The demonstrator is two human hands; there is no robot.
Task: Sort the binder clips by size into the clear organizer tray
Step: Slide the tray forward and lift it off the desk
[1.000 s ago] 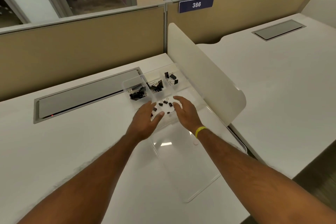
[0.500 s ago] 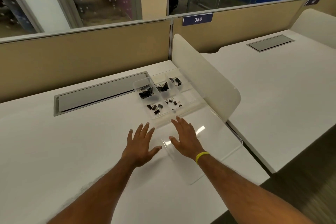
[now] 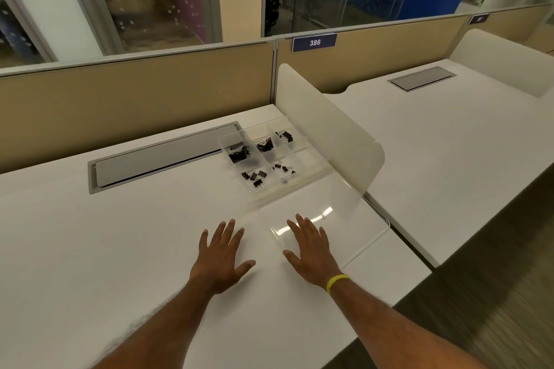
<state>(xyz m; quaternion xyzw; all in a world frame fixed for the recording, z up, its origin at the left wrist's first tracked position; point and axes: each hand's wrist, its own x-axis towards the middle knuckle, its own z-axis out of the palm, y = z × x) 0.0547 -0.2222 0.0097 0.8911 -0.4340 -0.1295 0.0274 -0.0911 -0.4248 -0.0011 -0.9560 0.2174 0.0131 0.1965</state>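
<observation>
The clear organizer tray (image 3: 311, 159) stands on the white desk against the curved side divider. Black binder clips lie in its compartments: a pile in the back-left one (image 3: 239, 153), smaller groups in the back-middle (image 3: 265, 145) and back-right (image 3: 285, 136), several in the front-left (image 3: 254, 176), tiny ones in the front-middle (image 3: 281, 167). My left hand (image 3: 220, 255) lies flat on the desk, fingers spread, holding nothing. My right hand (image 3: 308, 249) lies flat with its fingers on a clear acrylic sheet (image 3: 353, 219). Both hands are well short of the tray.
A grey cable-hatch cover (image 3: 162, 156) is set into the desk left of the tray. The white curved divider (image 3: 329, 129) rises on the right, a beige partition (image 3: 135, 93) at the back. The desk edge drops to the floor at right.
Both hands have pulled back from the tray toward me and now lie flat on the desk. The view has tilted up and away from the tray.
</observation>
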